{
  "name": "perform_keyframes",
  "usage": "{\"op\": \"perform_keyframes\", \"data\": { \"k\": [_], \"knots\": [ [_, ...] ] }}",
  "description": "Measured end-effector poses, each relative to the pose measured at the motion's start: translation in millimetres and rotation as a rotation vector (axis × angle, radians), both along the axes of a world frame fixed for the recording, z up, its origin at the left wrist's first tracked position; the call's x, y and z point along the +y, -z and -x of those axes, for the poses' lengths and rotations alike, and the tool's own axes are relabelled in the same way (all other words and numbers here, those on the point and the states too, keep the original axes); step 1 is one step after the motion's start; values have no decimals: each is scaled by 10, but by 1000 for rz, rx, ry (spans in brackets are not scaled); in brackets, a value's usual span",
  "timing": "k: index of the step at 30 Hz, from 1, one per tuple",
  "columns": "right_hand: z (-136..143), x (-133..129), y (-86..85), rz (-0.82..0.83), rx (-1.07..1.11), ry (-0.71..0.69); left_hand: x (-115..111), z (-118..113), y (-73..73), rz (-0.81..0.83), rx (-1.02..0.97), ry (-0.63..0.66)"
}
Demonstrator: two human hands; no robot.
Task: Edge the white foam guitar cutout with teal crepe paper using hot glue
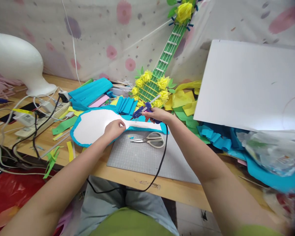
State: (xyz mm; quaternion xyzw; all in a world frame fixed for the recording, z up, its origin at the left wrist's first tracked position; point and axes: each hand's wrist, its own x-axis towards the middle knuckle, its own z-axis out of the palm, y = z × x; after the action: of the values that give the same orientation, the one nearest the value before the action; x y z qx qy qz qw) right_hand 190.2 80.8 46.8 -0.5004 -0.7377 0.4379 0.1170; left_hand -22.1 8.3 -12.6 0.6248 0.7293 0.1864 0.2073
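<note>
A white guitar-shaped board (pixel 92 126) with blue crepe paper around its edge lies flat on the table and partly over a grey cutting mat (pixel 132 157). My left hand (pixel 115 128) rests where the round body meets the neck, its fingers pinched together at the lower edge; what they hold is too small to make out. In my right hand (pixel 154 115) is a blue glue gun (pixel 143 109), its nozzle pointing down-left above the start of the neck. Scissors (pixel 155 140) with pale handles lie on the mat just below the neck.
Behind stands a green paper guitar (pixel 162 62) with yellow flowers. A white foam head (pixel 19 62) and power strip (pixel 43 121) are at left, a large white board (pixel 250 88) at right. The gun's black cable (pixel 159 167) loops across the mat and table edge.
</note>
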Motion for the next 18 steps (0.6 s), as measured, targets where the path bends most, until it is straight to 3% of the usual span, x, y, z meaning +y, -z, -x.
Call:
{"op": "perform_keyframes", "data": {
  "k": [6,10,14,18],
  "knots": [
    [-272,-215,430,-36,322,251,99,-68,20,-32,44,25],
    [-473,-307,694,-99,377,407,167,-92,43,-8,89,36],
    [-679,-363,854,-112,412,474,207,-120,51,-15,157,50],
    [-813,-408,937,-87,584,531,241,-136,48,32,193,28]
  ]
}}
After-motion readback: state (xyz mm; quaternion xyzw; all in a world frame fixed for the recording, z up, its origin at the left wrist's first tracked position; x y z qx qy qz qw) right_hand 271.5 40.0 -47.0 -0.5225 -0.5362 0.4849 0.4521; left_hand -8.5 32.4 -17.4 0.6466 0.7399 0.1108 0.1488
